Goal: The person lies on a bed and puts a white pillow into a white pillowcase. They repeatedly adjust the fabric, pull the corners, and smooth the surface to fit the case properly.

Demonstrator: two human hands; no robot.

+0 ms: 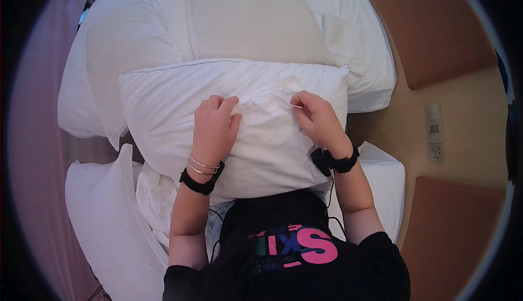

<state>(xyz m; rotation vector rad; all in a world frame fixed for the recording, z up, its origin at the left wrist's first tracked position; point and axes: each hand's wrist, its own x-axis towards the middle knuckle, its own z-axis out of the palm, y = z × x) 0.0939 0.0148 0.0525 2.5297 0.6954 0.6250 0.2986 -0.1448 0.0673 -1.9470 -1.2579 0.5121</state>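
I am pinching the pillow (239,121) case with both grips, left hand (213,126) and right hand (318,118); it is likely handling soft, light, floppy.

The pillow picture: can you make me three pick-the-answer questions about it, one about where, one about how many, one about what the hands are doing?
1. Where is the white pillow that the hands work on?
A. against the person's front
B. on the floor
C. on a chair

2. How many thin bangles are on the left wrist?
A. none
B. two
C. five

3. What is the right hand doing?
A. lying flat and open
B. pinching the fabric
C. holding a cup

Answers: 1 A, the pillow rests against the dark shirt. 2 B, two bangles show above a black band. 3 B, its fingers pinch a fold; the left hand has a grip on it too.
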